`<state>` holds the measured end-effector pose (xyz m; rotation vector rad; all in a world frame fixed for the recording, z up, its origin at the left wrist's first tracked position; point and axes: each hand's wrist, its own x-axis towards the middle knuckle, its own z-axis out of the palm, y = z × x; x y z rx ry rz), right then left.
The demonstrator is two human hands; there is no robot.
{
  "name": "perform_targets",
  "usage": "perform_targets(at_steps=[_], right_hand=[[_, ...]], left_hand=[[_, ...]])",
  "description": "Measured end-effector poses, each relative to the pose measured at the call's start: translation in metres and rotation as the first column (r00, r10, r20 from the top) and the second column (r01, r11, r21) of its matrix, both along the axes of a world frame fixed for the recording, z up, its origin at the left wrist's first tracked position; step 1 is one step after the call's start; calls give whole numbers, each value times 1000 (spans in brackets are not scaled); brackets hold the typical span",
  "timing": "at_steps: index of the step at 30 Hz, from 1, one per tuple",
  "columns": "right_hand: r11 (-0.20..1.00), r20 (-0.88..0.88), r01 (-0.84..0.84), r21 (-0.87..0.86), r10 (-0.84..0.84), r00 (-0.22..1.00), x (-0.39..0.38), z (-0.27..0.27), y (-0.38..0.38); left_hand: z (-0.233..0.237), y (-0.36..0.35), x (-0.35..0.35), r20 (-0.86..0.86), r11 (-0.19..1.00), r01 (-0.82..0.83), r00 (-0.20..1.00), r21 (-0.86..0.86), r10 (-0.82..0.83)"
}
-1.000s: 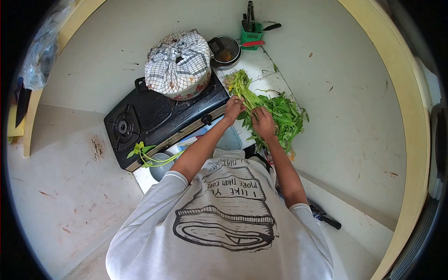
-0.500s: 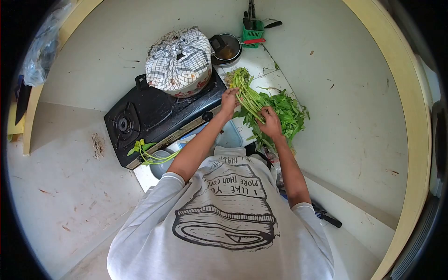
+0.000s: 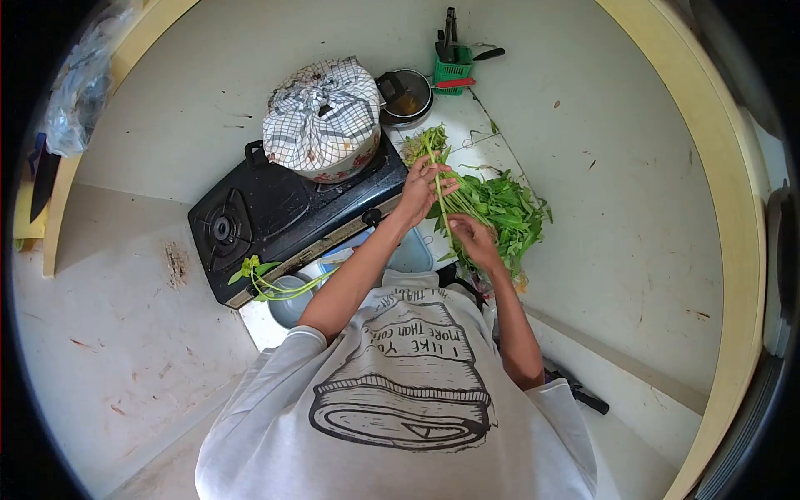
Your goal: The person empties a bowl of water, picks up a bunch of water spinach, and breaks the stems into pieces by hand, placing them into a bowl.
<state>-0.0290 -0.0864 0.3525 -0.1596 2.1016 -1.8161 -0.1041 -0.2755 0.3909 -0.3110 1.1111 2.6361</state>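
A single green stem [image 3: 440, 193] is lifted over the heap of leafy greens [image 3: 508, 212] on the white counter. My left hand [image 3: 423, 192], at the root end of the heap, pinches the stem near its top. Lower down, my right hand [image 3: 475, 239] has its fingers closed on the same stem, close to the leaves. The stems and roots of the heap lie partly hidden behind my hands.
A cloth-covered pot [image 3: 323, 121] sits on the black stove [image 3: 283, 208]. Beyond are a small lidded pan [image 3: 407, 96] and a green utensil basket [image 3: 452, 77]. Loose stems [image 3: 287, 290] lie across a grey bowl [image 3: 289, 310]; a blue tray [image 3: 412, 252] is near my body.
The single stem now stands apart from the bunch, between both hands. My left hand has turned, with some fingers spread, and my right hand has moved slightly down toward my body.
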Motion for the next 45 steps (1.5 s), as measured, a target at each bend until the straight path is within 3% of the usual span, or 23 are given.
perform_targets(at_steps=[3,12,15,18,24,27,30,33,39,45], right_hand=[[991,45,-37,-131,43,998,1,0,-5],[984,44,86,-156,-80,996,5,12,5],[950,111,167,-263,-142,984,10,7,11],[953,102,158,-257,-136,985,14,11,20],[932,57,191,-309,-182,982,20,8,37],[898,139,259,-356,-224,965,27,9,44],[918,105,248,-310,-227,968,31,11,51],[913,121,262,-313,-235,964,35,4,59],[930,133,264,-254,-236,962,45,3,76],[983,41,176,-42,-175,984,45,10,91]], left_hand=[[9,7,1,-60,995,48,997,-84,-53],[25,22,-11,-175,955,108,971,-278,-161],[18,17,-30,-92,959,109,986,-262,-137],[0,2,-52,19,991,128,992,-37,-127],[-25,-14,-74,116,993,117,986,29,-120],[-21,-15,-78,180,997,63,981,46,-70],[-9,-20,-82,50,983,115,991,142,-123],[8,-19,-83,52,996,66,996,61,-69],[25,-24,-83,74,995,53,995,87,-59],[55,-31,-59,-33,981,63,998,181,-58]])
